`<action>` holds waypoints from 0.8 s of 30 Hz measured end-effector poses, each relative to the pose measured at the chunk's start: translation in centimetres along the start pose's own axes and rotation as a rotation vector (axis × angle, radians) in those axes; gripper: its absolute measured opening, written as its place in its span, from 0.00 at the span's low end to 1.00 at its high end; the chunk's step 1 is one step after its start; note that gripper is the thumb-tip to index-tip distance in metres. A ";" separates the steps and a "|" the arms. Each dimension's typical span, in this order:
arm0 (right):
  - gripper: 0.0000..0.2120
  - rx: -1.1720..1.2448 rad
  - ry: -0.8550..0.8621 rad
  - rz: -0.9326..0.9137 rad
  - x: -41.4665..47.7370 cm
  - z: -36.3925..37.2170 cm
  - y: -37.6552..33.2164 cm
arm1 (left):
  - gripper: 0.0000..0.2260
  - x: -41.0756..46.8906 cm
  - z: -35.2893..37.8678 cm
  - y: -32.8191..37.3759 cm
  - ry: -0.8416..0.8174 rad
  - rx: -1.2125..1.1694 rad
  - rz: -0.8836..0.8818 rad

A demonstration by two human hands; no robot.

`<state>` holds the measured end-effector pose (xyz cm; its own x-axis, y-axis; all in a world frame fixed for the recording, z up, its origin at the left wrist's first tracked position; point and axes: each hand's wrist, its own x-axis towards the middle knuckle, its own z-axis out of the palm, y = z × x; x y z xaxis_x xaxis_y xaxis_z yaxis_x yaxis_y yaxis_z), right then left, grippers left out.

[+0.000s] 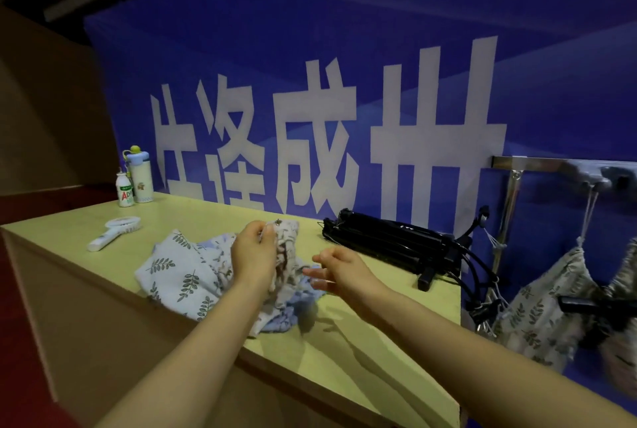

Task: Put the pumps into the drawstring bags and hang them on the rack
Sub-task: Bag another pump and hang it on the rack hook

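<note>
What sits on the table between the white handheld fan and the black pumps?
The head view shows a heap of leaf-print bags, the left hand gripping one, the right hand open beside it.

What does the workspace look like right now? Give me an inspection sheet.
Surface: yellow table.
Job's things: loose bags piled on the table; black pumps stacked at its right end; hung bags on the rack, a black handle sticking out of one.
Clutter: white fan, drink bottle and water bottle at the far left.
Hands: left hand pinches a patterned bag above the pile; right hand open beside it.
Cables: pump hoses droop off the table's right end.
Surroundings: blue banner behind.
</note>
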<state>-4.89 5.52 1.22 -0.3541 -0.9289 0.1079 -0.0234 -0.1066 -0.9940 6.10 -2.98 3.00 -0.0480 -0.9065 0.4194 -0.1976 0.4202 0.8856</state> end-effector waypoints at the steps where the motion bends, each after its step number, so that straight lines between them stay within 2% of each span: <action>1: 0.09 0.068 -0.044 -0.003 -0.1 0.7 -0.4 | 0.10 -0.1 -0.1 0.7 -0.003 -0.013 -0.001; 5: 0.12 0.160 -0.112 -0.054 -0.3 1.1 -1.1 | 0.11 -0.5 0.8 1.7 -0.054 -0.069 -0.054; 10: 0.14 0.114 0.005 -0.099 0.1 0.1 -0.7 | 0.18 -0.8 1.8 2.3 -0.434 -0.506 -0.353; 11: 0.15 0.115 0.044 -0.096 0.4 -0.2 -0.6 | 0.17 -0.9 2.0 2.5 -0.477 -0.514 -0.363; 13: 0.17 0.105 0.101 -0.092 0.8 -0.7 -0.3 | 0.12 -1.3 2.1 2.4 -0.519 -0.400 -0.315; 17: 0.12 0.083 0.171 -0.069 1.7 -1.4 -0.2 | 0.07 -1.0 2.0 0.0 -0.549 0.189 0.014; 20: 0.13 0.090 0.204 -0.060 2.2 -1.7 -0.5 | 0.03 -0.6 2.2 -1.1 -0.508 0.302 0.058; 24: 0.13 0.065 0.248 -0.039 2.7 -2.4 0.1 | 0.16 -0.2 2.5 -0.8 -0.394 0.365 0.127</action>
<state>-8.15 3.83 1.37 -0.5728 -0.8091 0.1312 0.0159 -0.1710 -0.9851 3.79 -3.22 1.68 -0.4429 -0.8256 0.3496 -0.4900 0.5495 0.6768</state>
